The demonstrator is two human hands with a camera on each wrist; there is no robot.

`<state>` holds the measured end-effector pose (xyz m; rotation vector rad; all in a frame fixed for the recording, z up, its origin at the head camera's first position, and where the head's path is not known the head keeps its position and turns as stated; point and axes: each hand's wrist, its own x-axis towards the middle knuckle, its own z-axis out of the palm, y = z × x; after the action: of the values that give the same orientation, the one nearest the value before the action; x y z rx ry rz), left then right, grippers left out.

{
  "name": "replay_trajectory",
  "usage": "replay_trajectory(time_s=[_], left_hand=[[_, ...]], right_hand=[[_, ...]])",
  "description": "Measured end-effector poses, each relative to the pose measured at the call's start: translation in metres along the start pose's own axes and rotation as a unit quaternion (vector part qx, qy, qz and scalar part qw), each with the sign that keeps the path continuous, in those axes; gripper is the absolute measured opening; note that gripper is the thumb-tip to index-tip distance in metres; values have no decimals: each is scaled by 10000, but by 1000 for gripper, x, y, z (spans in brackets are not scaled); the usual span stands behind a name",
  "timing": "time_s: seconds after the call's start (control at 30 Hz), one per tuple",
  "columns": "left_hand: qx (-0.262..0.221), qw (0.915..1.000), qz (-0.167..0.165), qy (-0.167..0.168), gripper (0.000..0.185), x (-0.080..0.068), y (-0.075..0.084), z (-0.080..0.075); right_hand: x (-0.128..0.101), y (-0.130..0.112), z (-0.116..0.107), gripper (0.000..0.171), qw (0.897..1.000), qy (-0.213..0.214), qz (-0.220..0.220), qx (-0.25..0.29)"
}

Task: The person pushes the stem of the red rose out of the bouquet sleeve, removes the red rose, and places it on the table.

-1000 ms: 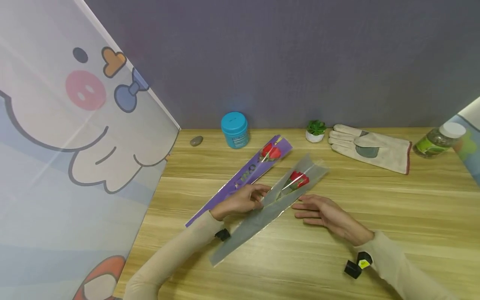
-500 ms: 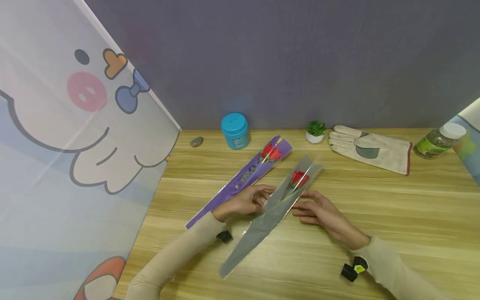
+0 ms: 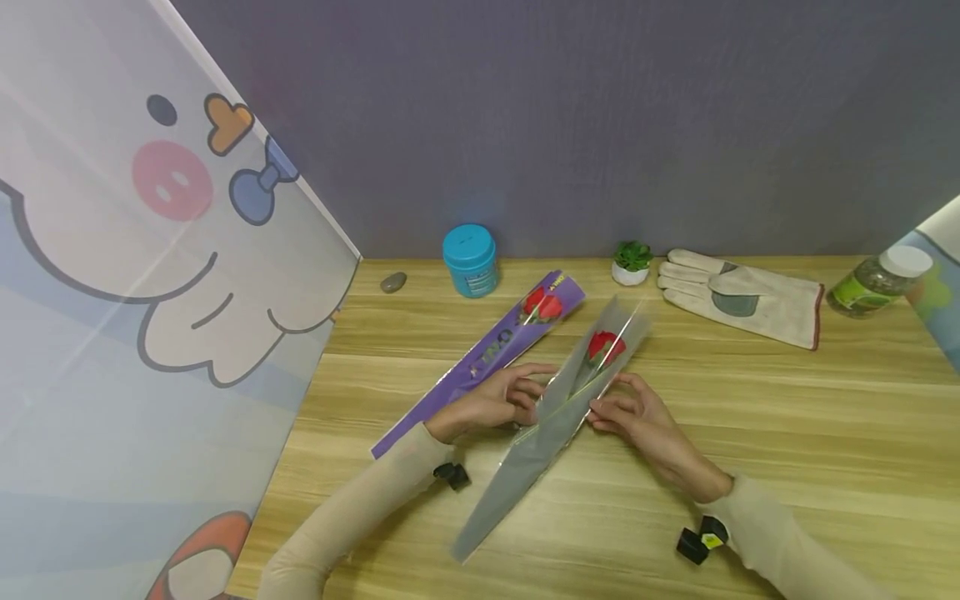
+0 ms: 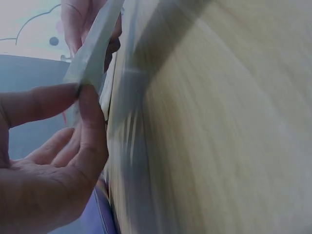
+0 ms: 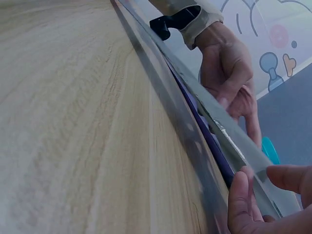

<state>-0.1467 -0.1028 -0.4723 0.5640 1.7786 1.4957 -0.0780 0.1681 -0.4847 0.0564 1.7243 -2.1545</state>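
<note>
A grey translucent sleeve [image 3: 551,425] with a red rose [image 3: 603,347] inside lies slantwise on the wooden table [image 3: 787,417]. My left hand [image 3: 534,398] pinches its left edge between thumb and finger, seen close in the left wrist view [image 4: 80,90]. My right hand [image 3: 600,404] holds the sleeve's right edge opposite, thumb and fingertips on it [image 5: 263,183]. Just left of it lies a purple sleeve [image 3: 480,362] holding a second red rose [image 3: 542,306], partly under my left hand.
Along the back wall stand a teal jar [image 3: 469,259], a small stone [image 3: 393,282], a tiny potted plant [image 3: 632,262], a work glove [image 3: 742,297] and a bottle [image 3: 877,282]. A cartoon-printed curtain [image 3: 150,292] borders the left side.
My right hand has moved in from the table to the grey sleeve's right edge and taken hold. The sleeve has swung steeper, its narrow tail shifting right.
</note>
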Motion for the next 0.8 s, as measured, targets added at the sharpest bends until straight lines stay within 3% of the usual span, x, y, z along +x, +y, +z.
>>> replay_trajectory(time_s=[0.5, 0.8], left_hand=[[-255, 9975, 573, -312, 82, 6, 3, 6], [-121, 9980, 513, -362, 82, 8, 5, 11]], right_hand=[[5, 3, 2, 37, 9985, 338, -420, 109], [6, 0, 4, 44, 9986, 309, -420, -47]])
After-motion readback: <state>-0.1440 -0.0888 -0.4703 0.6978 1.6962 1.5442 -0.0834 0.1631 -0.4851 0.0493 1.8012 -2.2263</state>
